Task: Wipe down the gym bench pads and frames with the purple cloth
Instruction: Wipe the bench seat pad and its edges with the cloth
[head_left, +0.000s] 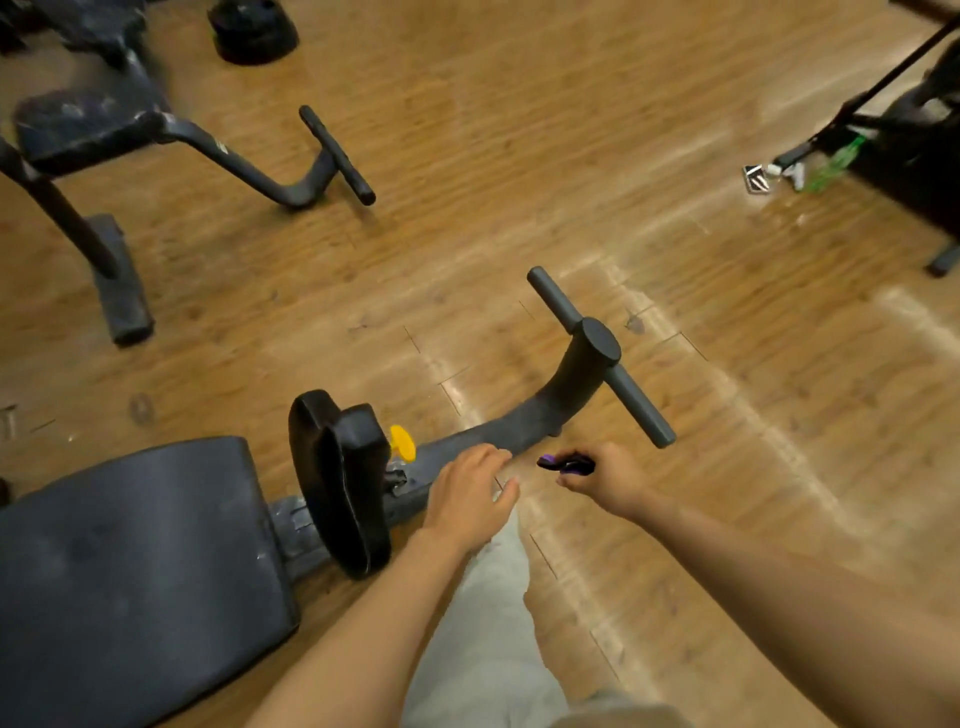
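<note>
Both hands reach down over the near bench's frame bar (467, 441): the left hand (470, 499) lies with fingers relaxed and straight, its fingertips at the bar just past the yellow knob (402, 442), holding nothing. Just beside that bar, on the side away from the knob, the right hand (605, 480) is curled around a small dark wad showing purple, the purple cloth (563, 462). Behind the knob stands a tilted seat pad (337, 483), then the large back pad (135, 571). Beyond the hands, the bar curves up to a T-shaped crossbar (602, 356). A second bench (88, 130) stands well apart on the wooden floor (519, 182).
</note>
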